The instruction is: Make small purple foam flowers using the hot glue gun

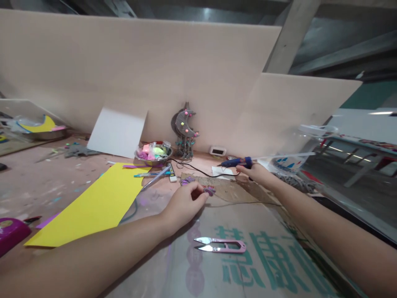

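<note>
My left hand (187, 203) is closed in a pinch on a small purple-grey piece (209, 191), whose exact kind I cannot make out. Farther right, my right hand (253, 173) wraps round a blue glue gun (237, 162). A white stick extends from the gun's rear, and its nozzle points left. Beneath the nozzle is a white paper scrap (223, 172). Another small purple piece (187, 180) lies on the cardboard (240, 189) just beyond my left hand. Nearer to me, pink thread snips (221, 245) rest with their blades apart.
Yellow paper (93, 203) covers the left, with pens (156, 178) at its edge. Behind stand a bowl of coloured clay (153, 152), a moon-shaped ornament (185, 126) and a small white device (217, 150). A black cord (198, 170) crosses the table. A magenta object (12, 235) sits far left.
</note>
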A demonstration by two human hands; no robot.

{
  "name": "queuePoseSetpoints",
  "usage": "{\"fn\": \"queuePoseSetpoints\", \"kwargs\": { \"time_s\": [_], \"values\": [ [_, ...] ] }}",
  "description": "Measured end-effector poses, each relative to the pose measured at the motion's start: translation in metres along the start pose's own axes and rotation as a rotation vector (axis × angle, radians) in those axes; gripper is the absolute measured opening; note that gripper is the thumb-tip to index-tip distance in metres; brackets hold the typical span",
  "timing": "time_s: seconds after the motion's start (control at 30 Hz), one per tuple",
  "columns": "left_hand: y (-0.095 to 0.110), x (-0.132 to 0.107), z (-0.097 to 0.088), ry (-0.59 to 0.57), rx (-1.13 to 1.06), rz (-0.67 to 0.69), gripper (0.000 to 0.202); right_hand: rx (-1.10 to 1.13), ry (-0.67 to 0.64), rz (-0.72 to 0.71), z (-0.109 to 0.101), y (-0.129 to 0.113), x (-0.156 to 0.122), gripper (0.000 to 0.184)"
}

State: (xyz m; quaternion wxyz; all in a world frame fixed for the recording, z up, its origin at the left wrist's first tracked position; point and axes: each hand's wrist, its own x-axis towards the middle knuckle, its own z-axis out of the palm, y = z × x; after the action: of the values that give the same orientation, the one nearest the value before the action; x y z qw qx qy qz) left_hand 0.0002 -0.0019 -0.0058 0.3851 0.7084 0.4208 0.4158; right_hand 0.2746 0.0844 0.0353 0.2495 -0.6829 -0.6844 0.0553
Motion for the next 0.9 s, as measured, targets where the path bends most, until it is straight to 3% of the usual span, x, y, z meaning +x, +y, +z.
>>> {"fn": "queuePoseSetpoints", "kwargs": {
  "time_s": [0.13,0.27,0.47,0.57,0.63,0.77,0.83,0.9],
  "values": [
    [-0.001,0.001,0.000,-0.001,0.010,0.012,0.014,-0.027,-0.026,-0.019,0.016,0.008,0.010,0.037],
    [0.000,0.001,-0.001,-0.012,-0.004,0.011,0.015,-0.063,-0.032,-0.080,0.013,0.015,0.007,0.035],
    [0.001,0.000,-0.001,-0.015,-0.014,0.020,0.016,-0.174,0.100,-0.164,-0.005,0.023,-0.033,0.042],
    [0.001,0.000,-0.001,-0.015,-0.017,0.033,0.016,-0.156,0.236,-0.340,-0.008,0.010,-0.061,0.037],
    [0.002,-0.001,-0.001,-0.016,-0.018,0.034,0.016,-0.049,0.180,-0.332,-0.005,-0.009,-0.078,0.032],
    [0.002,-0.001,-0.001,-0.006,-0.016,0.030,0.016,0.194,-0.162,-0.230,0.007,-0.056,-0.101,0.040],
    [0.001,0.000,-0.001,0.010,-0.008,0.028,0.016,0.338,-0.243,-0.236,0.013,-0.073,-0.107,0.041],
    [0.001,0.001,-0.002,0.024,0.003,0.026,0.016,0.408,-0.241,-0.225,0.018,-0.082,-0.109,0.030]
  ]
}}
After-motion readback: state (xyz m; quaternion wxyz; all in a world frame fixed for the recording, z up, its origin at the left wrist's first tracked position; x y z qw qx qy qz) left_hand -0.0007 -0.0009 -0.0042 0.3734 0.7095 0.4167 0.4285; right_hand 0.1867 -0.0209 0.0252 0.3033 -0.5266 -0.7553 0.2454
